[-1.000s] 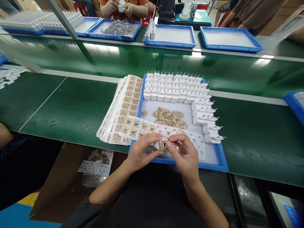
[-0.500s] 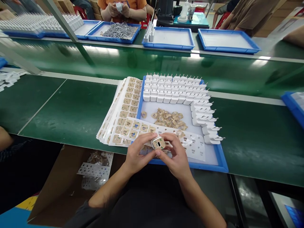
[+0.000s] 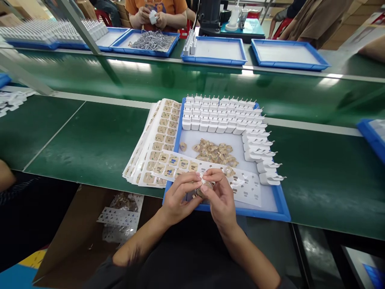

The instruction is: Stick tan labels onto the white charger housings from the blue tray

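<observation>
A white plug adapter (image 3: 205,187) is held between my two hands above the front of a blue tray (image 3: 280,200). My left hand (image 3: 179,197) wraps its fingers round the adapter's left side. Against its face presses the thumb of my right hand (image 3: 221,197), with the fingers curled along the right side; most of the adapter is hidden. Under my hands lies a partly peeled sheet of tan stickers (image 3: 246,185). Behind it is a pile of loose tan sticker pieces (image 3: 216,151). Rows of white plug adapters (image 3: 207,116) stand along the tray's back and right side.
A stack of sticker sheets (image 3: 150,148) lies left of the tray. Below the table edge, a cardboard box (image 3: 69,237) holds used sheets. Across the bench, a person in orange (image 3: 156,12) handles a white part behind a blue tray of metal pieces (image 3: 153,40).
The adapter has tipped so its tan-stickered face is now mostly covered. My right thumb has moved up onto it, and my fingertips have closed together over its top.
</observation>
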`<control>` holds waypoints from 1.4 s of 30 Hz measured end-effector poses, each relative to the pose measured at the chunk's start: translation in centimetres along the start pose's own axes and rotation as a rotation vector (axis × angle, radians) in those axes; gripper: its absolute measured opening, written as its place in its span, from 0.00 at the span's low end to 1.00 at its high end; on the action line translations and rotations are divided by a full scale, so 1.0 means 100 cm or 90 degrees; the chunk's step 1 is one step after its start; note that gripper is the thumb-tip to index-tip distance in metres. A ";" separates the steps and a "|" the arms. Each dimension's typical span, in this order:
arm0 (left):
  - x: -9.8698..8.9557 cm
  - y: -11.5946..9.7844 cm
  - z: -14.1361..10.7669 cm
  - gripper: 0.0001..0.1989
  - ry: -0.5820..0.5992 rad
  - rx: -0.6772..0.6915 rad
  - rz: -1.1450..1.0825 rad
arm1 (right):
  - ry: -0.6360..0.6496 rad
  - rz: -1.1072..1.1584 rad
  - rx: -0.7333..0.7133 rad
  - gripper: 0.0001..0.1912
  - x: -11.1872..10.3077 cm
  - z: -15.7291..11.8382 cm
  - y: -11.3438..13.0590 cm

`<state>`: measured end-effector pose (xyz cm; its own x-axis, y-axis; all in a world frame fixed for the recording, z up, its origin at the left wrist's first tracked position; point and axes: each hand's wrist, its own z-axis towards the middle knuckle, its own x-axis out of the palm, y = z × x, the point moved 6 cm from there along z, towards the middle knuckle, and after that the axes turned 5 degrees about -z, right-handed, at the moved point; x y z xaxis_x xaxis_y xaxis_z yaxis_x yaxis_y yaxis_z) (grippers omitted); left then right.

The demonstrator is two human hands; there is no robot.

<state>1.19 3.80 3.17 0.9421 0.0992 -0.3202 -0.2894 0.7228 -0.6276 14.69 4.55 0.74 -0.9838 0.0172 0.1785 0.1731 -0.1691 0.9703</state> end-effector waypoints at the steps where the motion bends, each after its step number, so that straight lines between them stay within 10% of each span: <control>1: 0.000 0.000 0.000 0.17 0.002 -0.002 -0.004 | -0.002 0.015 0.004 0.07 0.000 0.000 -0.002; 31: 0.000 -0.003 0.001 0.20 0.015 0.023 -0.003 | -0.002 -0.059 -0.008 0.09 -0.006 0.000 -0.002; 42: 0.001 0.004 0.000 0.20 0.017 -0.040 -0.041 | 0.153 -0.502 -0.268 0.09 -0.017 0.022 0.048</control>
<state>1.19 4.08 2.89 0.9546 0.0340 -0.2960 -0.2385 0.6824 -0.6909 17.29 5.85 5.48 -0.8014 0.0819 -0.5924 -0.5351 -0.5405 0.6492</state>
